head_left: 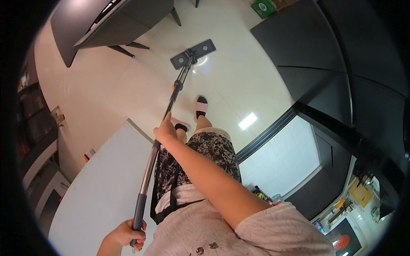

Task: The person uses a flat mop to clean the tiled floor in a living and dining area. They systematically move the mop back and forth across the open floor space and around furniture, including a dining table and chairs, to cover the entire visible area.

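A flat mop (147, 170) with a long metal pole slants up from the lower left of the head view. My left hand (125, 234) is closed round the dark grip at the pole's lower end. Farther up, my right hand (165, 131) wraps the pole, with one finger stretched along it. The grey rectangular mop head (205, 48) lies flat on the pale tiled floor (230, 81), ahead of my feet. A dark joint with an orange bit sits on the pole between my right hand and the mop head.
Dark chairs (128, 21) with thin legs stand at the upper left. A pale grey tabletop or panel (102, 183) lies left of me. Black cabinets (307, 47) rise on the right, beside a dark door track (269, 134). A green box (263, 7) sits at the top.
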`<action>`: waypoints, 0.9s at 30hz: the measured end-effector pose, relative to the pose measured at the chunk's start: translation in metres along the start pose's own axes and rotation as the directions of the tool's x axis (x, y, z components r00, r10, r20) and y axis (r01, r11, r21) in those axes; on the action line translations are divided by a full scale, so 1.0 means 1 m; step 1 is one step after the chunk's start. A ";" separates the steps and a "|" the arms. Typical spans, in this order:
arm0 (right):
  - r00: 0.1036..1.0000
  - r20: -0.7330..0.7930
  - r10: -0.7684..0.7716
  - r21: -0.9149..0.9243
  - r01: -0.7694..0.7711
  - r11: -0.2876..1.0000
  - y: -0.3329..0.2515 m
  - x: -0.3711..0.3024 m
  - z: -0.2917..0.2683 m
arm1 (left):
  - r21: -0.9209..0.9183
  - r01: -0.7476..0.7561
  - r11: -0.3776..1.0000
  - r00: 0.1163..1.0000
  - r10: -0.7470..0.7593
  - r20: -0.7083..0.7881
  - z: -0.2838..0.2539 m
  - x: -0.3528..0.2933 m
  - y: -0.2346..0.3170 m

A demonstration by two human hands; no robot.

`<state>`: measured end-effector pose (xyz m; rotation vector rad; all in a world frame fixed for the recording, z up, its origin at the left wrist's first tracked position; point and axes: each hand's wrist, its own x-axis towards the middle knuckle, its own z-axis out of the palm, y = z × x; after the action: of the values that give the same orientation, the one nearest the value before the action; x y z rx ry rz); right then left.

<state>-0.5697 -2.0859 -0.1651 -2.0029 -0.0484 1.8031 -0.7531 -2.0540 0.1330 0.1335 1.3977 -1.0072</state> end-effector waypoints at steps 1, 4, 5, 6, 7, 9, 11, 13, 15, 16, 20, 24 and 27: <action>0.999 -0.045 0.010 -0.011 -0.010 1.000 0.001 0.005 -0.011 | 0.016 0.012 1.000 1.000 -0.012 0.027 0.004 0.001 0.008; 0.978 -0.206 0.022 -0.069 -0.037 0.997 0.014 0.031 -0.050 | 0.083 0.052 0.995 0.991 -0.062 0.119 0.034 0.014 0.047; 0.992 -0.099 0.077 -0.076 -0.085 0.993 0.006 0.018 -0.081 | 0.081 0.064 0.995 0.986 -0.075 0.149 0.046 0.022 0.054; 0.992 -0.103 0.074 -0.093 -0.084 0.992 0.006 0.018 -0.102 | 0.073 0.058 0.996 0.981 -0.071 0.179 0.057 0.030 0.059; 0.991 -0.112 0.074 -0.101 -0.085 0.991 0.010 0.021 -0.122 | 0.097 0.055 0.994 0.978 -0.073 0.196 0.069 0.038 0.067; 0.986 -0.145 0.076 -0.046 -0.084 0.995 0.021 0.029 -0.152 | 0.150 0.046 0.988 0.970 -0.080 0.228 0.084 0.052 0.081; 0.983 -0.152 0.106 0.035 -0.102 0.994 0.034 0.026 -0.171 | 0.160 0.033 0.986 0.972 -0.069 0.226 0.088 0.064 0.082; 0.978 -0.135 0.159 0.130 -0.141 0.981 0.041 0.015 -0.183 | 0.203 0.036 0.979 0.971 -0.082 0.222 0.089 0.069 0.086; 0.969 -0.187 0.163 0.235 -0.118 0.965 0.067 0.016 -0.186 | 0.247 0.045 0.968 0.970 -0.101 0.219 0.092 0.072 0.088; 0.963 -0.213 0.165 0.252 -0.109 0.962 0.075 0.014 -0.190 | 0.269 0.043 0.962 0.970 -0.104 0.219 0.094 0.072 0.090; 0.938 -0.240 0.251 0.333 -0.164 0.929 0.125 0.005 -0.201 | 0.446 0.116 0.887 0.974 -0.189 0.123 0.114 0.071 0.107; 0.893 -0.286 0.348 0.582 -0.127 0.803 0.184 -0.005 -0.203 | 0.628 0.215 0.748 0.963 -0.268 -0.010 0.137 0.073 0.129; 0.857 -0.292 0.425 0.747 -0.073 0.661 0.214 -0.016 -0.191 | 0.789 0.203 0.579 0.963 -0.266 -0.052 0.166 0.069 0.148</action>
<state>-0.4462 -2.3405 -0.2136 -1.7932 0.9904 1.1429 -0.5438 -2.1030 0.0442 0.5776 0.8072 -1.8063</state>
